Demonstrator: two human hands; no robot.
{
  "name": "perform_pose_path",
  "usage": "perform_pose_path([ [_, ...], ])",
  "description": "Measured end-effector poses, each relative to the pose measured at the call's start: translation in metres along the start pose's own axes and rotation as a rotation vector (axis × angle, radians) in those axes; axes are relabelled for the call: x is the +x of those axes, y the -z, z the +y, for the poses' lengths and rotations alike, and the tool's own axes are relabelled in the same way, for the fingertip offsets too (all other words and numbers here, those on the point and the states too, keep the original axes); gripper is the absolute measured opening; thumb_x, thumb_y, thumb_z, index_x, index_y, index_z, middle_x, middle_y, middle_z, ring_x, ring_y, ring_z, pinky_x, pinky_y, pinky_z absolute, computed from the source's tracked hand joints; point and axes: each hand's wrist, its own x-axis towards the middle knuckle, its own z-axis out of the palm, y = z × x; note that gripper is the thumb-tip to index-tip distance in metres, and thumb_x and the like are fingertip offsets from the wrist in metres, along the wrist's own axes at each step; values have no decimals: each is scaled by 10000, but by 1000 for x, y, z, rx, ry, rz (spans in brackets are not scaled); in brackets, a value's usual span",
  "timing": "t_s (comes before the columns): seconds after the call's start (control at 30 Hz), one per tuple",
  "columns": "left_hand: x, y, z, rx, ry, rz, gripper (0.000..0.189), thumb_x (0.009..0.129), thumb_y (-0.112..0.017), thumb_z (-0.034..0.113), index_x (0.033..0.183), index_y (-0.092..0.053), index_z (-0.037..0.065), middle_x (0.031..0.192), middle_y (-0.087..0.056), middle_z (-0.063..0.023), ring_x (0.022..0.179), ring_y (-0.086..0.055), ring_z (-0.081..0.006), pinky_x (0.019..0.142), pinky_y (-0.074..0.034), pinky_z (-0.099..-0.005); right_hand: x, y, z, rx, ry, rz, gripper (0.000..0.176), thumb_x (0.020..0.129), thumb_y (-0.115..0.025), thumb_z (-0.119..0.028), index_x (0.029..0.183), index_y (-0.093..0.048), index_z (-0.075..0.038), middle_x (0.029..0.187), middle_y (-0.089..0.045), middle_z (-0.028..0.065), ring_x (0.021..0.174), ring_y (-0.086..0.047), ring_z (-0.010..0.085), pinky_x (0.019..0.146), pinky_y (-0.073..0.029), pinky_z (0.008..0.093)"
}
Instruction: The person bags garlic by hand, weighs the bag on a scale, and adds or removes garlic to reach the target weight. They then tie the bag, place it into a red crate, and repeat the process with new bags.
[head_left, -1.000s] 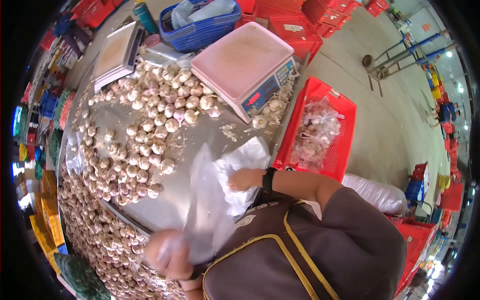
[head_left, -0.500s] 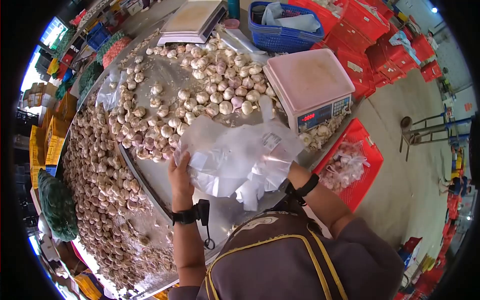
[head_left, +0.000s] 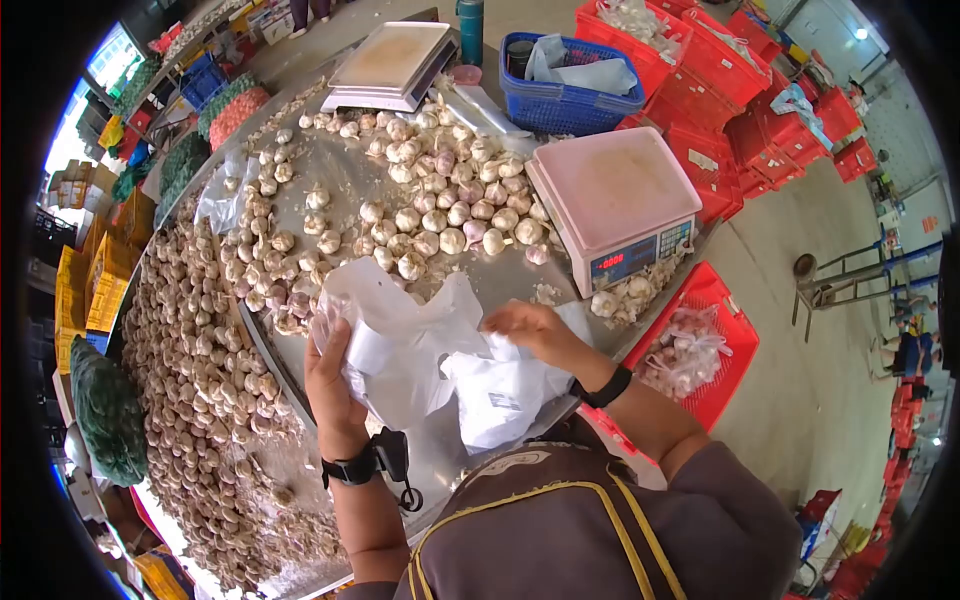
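Observation:
My left hand [head_left: 335, 385] holds the left side of a translucent plastic bag [head_left: 400, 335], its fingers partly behind the film. My right hand [head_left: 538, 332] is closed at the bag's right side, fingertips on the plastic. Below it a white bunched bag part with a small printed label [head_left: 500, 400] hangs near my chest. Loose garlic bulbs [head_left: 455, 215] lie on the metal table just beyond the bag. To the right stands a pink-topped scale [head_left: 615, 190] with a red lit display.
A big heap of garlic [head_left: 200, 400] covers the left side. At the back are a second scale [head_left: 390, 60], a green bottle [head_left: 470, 30] and a blue basket [head_left: 570, 95]. A red crate [head_left: 735, 350] with bagged garlic sits right, below stacked red crates [head_left: 770, 140].
My right hand has come up and left from behind the plastic and is now visible. My left hand has shifted slightly left and down. The plastic has spread and its white part hangs lower.

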Motion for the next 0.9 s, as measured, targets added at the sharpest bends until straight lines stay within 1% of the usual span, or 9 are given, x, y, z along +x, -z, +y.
perform_pose_path([
  [0.1,7,7,1,-109,46,-20,348,923,-537,81,1260,-496,4,1140,-618,-110,985,-628,-220,835,-510,-330,-1,-20,-9,117,-324,-370,458,899,-634,-166,1301,-505,12,1208,-600,99,1133,-545,160,976,-418,298],
  [0.23,31,55,-19,-71,85,-46,422,917,-505,45,1332,-445,2,1236,-573,-112,1067,-592,-229,909,-472,-335,9,-50,-9,278,-209,-280,675,869,-693,-234,1416,-345,-46,1305,-500,109,1193,-476,172,996,-399,341],
  [0.4,39,75,-38,219,-45,156,446,910,-549,56,1333,-427,-13,1230,-562,-126,1062,-579,-228,893,-478,-335,45,-57,-20,235,-74,-62,257,902,-645,-242,1004,-663,-7,864,-659,37,760,-596,102,667,-482,279],
  [0.5,49,102,-53,981,-640,96,470,922,-575,109,1342,-406,-19,1213,-548,-149,1010,-561,-208,859,-471,-314,59,-60,-3,-136,165,174,328,837,-702,-338,743,-661,-27,543,-568,30,503,-496,81,502,-421,294],
  [0.57,12,56,-28,1431,-631,320,465,922,-587,123,1330,-415,-16,1250,-511,-154,987,-540,-205,850,-458,-324,48,-62,-31,-234,89,318,415,780,-737,-423,729,-647,-21,516,-537,59,477,-473,106,486,-413,322],
  [0.63,10,68,-22,1215,-375,155,402,923,-580,151,1288,-480,13,1142,-560,-128,918,-560,-222,772,-483,-324,64,-74,6,-315,329,491,574,743,-733,-545,669,-616,11,500,-511,89,468,-462,142,482,-408,352],
  [0.67,15,71,-37,938,-382,-51,269,956,-557,246,1099,-558,17,725,-561,9,595,-484,-83,503,-383,-218,53,-80,-15,-242,243,387,614,739,-724,-574,655,-601,22,512,-525,111,471,-488,165,484,-410,359],
  [0.7,-2,43,-41,910,-232,-176,267,969,-529,282,1050,-567,31,742,-548,5,574,-476,-48,456,-382,-197,59,-89,-17,-297,222,359,637,749,-700,-597,620,-597,17,497,-516,113,463,-503,175,467,-399,362],
  [0.9,-16,25,-57,504,12,-220,151,927,-598,152,962,-618,7,815,-605,-43,711,-564,-133,646,-495,-272,45,-86,-2,-307,87,167,482,874,-614,-457,839,-684,18,587,-589,100,547,-524,138,527,-458,329],
])
